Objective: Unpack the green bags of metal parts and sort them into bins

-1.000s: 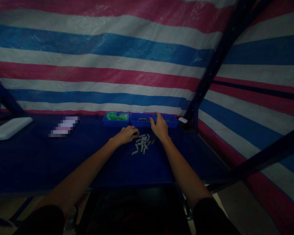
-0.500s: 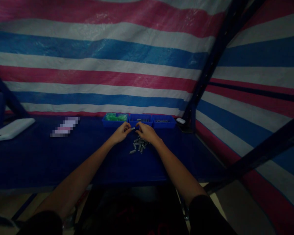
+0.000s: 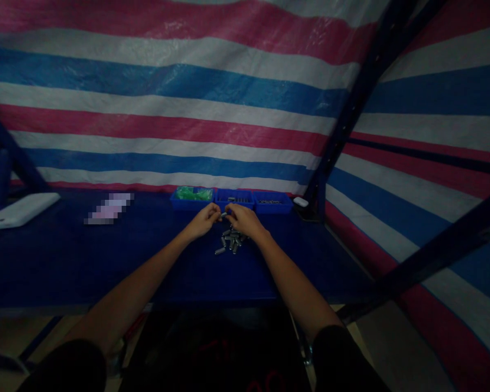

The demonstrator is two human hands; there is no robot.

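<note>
The camera sat on the person's head. It looked forward and down at the blue table [image 3: 85, 272], with the left hand [image 3: 204, 221] and right hand [image 3: 244, 221] near the middle and the striped sheet [image 3: 167, 98] farther back.

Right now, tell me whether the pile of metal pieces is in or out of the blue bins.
Out: the pile lies directly on the blue table, nearer the person than the bins.

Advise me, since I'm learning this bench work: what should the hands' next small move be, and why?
Probably close the bare right hand gently on the small silvery metallic cylinder: the bare left hand pinches one end while the right is at the other, its contact too small to confirm.
</note>
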